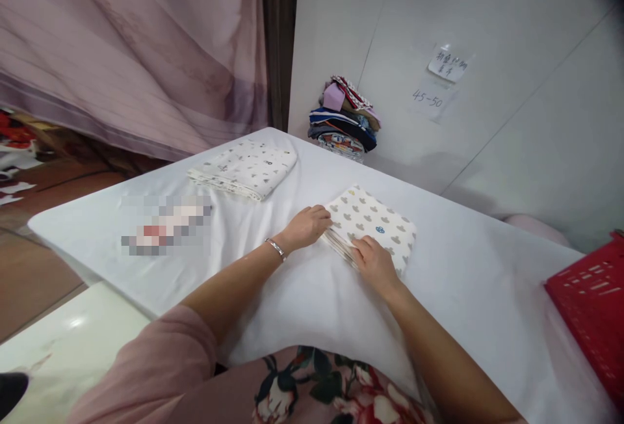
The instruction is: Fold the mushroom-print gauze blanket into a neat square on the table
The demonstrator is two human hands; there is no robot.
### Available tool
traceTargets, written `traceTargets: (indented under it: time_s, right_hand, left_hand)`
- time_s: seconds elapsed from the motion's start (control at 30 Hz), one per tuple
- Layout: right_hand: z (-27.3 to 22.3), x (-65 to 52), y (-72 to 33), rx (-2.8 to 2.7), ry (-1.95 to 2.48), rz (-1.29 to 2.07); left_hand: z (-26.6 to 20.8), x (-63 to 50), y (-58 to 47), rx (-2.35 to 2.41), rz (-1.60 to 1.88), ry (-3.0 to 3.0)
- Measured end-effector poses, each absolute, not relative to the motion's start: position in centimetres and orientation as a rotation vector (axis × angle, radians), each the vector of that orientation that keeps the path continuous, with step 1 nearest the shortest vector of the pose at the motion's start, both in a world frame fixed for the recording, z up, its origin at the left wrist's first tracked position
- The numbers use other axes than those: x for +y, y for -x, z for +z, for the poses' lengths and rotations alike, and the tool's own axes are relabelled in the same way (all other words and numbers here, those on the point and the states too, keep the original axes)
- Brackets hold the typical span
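1. My left hand (308, 225): fingers curled closed, pinching the left corner of the cloth (375, 214).
2. My right hand (377, 263): nearly closed, gripping its near edge.
3. Cloth: folded, flat on table (458, 287).
4. Second cloth (251, 165): folded, farther left.

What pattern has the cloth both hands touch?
The cloth is white with mostly grey, cloud-like shapes, seen in head view.
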State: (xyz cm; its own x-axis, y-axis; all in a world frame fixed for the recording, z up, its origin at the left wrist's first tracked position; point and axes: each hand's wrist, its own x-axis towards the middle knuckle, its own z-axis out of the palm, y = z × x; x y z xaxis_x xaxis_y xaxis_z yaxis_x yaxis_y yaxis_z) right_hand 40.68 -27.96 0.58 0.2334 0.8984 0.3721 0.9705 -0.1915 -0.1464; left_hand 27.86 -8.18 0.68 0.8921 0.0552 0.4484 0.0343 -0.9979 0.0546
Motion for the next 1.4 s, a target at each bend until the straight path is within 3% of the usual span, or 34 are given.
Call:
traceTargets:
  time_s: [0.4, 0.67, 1.4]
  right_hand:
    - [1.2, -28.2, -40.5, -1.672, 2.168, -0.435]
    - [0.5, -28.0, -40.4, -1.88, 2.267, -0.351]
    - [0.9, -27.2, -40.4, -1.794, 2.326, -0.27]
  left_hand:
    - [0.9, -8.5, -28.9, 0.227, 0.874, -3.029]
    - [-1.4, -8.0, -27.7, 0.209, 0.781, -3.034]
    - [0.1, -7.9, -28.5, 0.056, 0.797, -3.099]
